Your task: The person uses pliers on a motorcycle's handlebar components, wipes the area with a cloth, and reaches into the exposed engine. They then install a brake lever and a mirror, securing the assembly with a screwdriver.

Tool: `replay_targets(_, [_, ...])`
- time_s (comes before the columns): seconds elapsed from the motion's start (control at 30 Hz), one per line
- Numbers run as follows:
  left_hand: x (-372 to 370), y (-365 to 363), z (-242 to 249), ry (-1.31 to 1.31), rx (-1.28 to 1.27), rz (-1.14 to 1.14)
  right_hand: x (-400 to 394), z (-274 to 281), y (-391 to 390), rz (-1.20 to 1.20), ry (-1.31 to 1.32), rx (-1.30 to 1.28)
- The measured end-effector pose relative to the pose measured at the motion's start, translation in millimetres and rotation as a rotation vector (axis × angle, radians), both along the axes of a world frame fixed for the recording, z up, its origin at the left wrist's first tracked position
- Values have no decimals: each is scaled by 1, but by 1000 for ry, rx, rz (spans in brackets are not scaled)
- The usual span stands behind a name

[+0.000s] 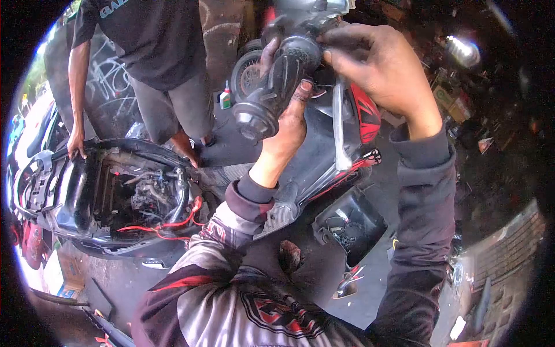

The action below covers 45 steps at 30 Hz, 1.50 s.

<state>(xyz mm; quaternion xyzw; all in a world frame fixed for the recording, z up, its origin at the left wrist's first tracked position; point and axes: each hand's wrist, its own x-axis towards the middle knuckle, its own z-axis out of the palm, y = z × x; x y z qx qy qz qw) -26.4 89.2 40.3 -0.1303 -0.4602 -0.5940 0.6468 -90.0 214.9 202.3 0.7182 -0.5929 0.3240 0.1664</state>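
A black ribbed handlebar grip (281, 81) with a round bar-end weight (254, 120) points toward me at the top middle. My left hand (291, 126) is closed around it from below, thumb on the near side and a dark-stained finger showing beyond. At the grip's inner end sits a round collar (303, 51). Beside that collar, my right hand (386, 68) has its thumb and fingers bent together in a pinch. Whatever lies between those fingertips is hidden. The handlebar belongs to a scooter with a red and black body panel (365, 115).
A person (150, 46) stands at left, one hand (76, 144) on the scooter's stripped rear section (136, 194), where red cables (165, 227) lie. A black plastic bin (352, 222) and pliers (348, 280) are on the floor. A small bottle (225, 96) stands farther back.
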Motion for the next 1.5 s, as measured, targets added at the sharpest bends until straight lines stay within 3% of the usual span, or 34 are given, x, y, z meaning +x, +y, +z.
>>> replay_targets(0.1, [13,7,6,-63,-33,72,-10,0,-4,-6,200,-65])
replay_targets(0.2, [19,-1,1,-184,-78,247,-10,3,-2,-9,148,-4])
replay_targets(0.23, [19,1,1,-131,-77,293,-12,3,-5,3,247,-73])
replay_targets(0.33, [21,9,5,13,-75,235,-8,1,-3,-28,101,-23])
replay_targets(0.4, [22,2,5,-21,-171,464,-5,2,-1,-39,71,-38])
replay_targets(0.47, [23,2,6,-25,-174,421,-9,4,-3,-4,84,-23])
replay_targets(0.5, [23,2,5,-23,-166,389,-9,6,-4,27,272,-80])
replay_targets(0.67, [28,-2,2,-77,-68,229,-6,13,6,57,72,-17])
replay_targets(0.73, [31,0,5,-129,-62,263,-7,12,6,88,59,3])
replay_targets(0.8, [29,6,10,-51,63,8,-8,11,5,95,52,-8])
replay_targets(0.97, [27,15,14,47,173,-102,-1,17,19,153,158,-58])
replay_targets(1.07, [19,17,13,58,143,32,-7,18,7,59,98,64])
replay_targets(1.27, [18,13,9,76,46,109,-8,2,21,186,130,-75])
replay_targets(1.33, [27,14,11,-63,67,219,-15,-30,5,204,-107,-361])
replay_targets(1.4, [34,18,16,-82,144,163,-22,-71,9,133,-297,-728])
replay_targets(1.43, [34,16,18,-77,143,195,-18,-102,11,-85,-470,-889])
replay_targets(1.47, [35,14,20,-71,142,231,-21,-145,2,174,-931,-848])
replay_targets(1.5, [38,11,20,-109,90,285,-3,-168,-5,122,-1219,-757])
